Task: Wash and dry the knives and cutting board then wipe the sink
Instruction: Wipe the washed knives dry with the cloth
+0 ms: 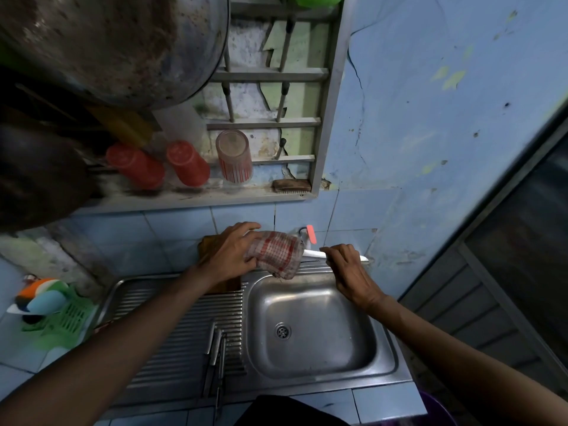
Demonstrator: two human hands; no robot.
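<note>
1. Our left grip [229,252] is curled round a checked cloth [276,253], bunched over one end of a white knife [313,254].
2. Our right grip [345,269] pinches the other end of that knife near its handle, knuckles up, at the back rim of the sink [381,333].
3. That knife lies level, long axis running left to right between our two grips, just below the tap [309,235]. The covered part points toward the left hand, so we judge the drying stroke must run along that axis, cloth sliding away from the right hand.
4. We cannot see the edge under the cloth, so we cannot tell which way it faces.
5. Both hands are on the knife; the left one is nearer the board [212,244], which stands behind it against the tiled wall, partly hidden.
6. Count: one knife in hand, and what look like two or three more knives [216,348] lying side by side on the drainer [172,333], pointing away from us; blur stops a firm count.
7. One board, one cloth, one basin, which holds nothing.
8. We judge drying is under way and the sink wipe not yet begun.
</note>
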